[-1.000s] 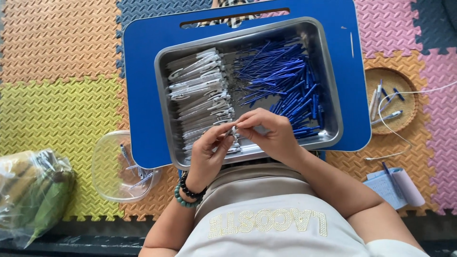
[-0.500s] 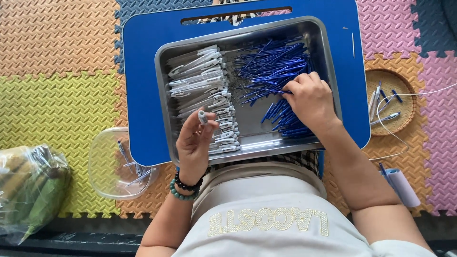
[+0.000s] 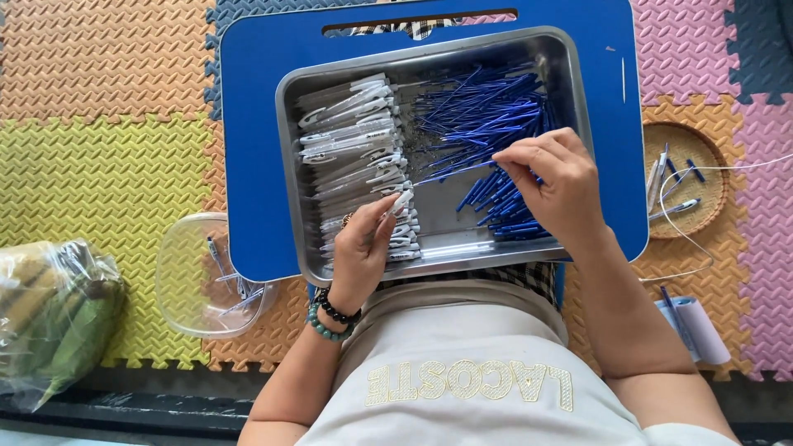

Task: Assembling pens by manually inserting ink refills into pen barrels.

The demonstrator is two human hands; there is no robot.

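Two hands over metal tray (image 3: 291,165): left hand (image 3: 361,248) clenched round white pen barrel (image 3: 399,203), right hand (image 3: 552,186) pinching blue refill (image 3: 458,171) (pile just beneath).

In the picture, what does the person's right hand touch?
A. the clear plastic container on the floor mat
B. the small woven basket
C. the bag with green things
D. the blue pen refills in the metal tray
D: the right hand pinches a thin refill from the blue pen refills piled in the right half of the metal tray, away from the other things.
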